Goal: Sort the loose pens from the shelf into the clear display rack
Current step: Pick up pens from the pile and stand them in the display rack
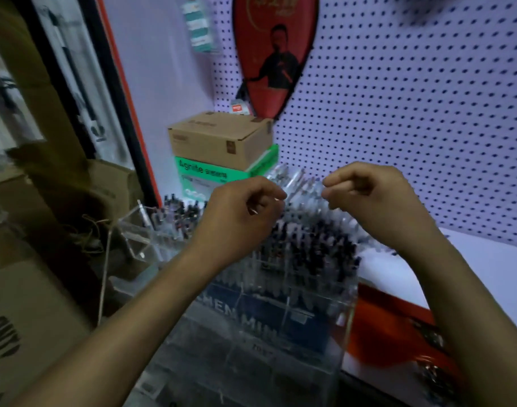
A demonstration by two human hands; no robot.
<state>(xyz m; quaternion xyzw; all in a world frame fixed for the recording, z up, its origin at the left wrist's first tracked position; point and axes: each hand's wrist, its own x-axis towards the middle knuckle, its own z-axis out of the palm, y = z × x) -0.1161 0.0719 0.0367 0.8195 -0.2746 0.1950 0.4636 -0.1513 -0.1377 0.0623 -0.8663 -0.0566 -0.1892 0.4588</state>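
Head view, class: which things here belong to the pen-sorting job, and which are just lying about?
Job:
clear display rack
pens standing in it
left hand
right hand

Lying about:
cardboard box
green box beneath it
red racket cover
pegboard

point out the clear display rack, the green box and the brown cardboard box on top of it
clear display rack (pixel 316 292): head view, on its front clear wall
green box (pixel 204 171): head view, on its printed front face
brown cardboard box (pixel 204 143): head view, on its front side
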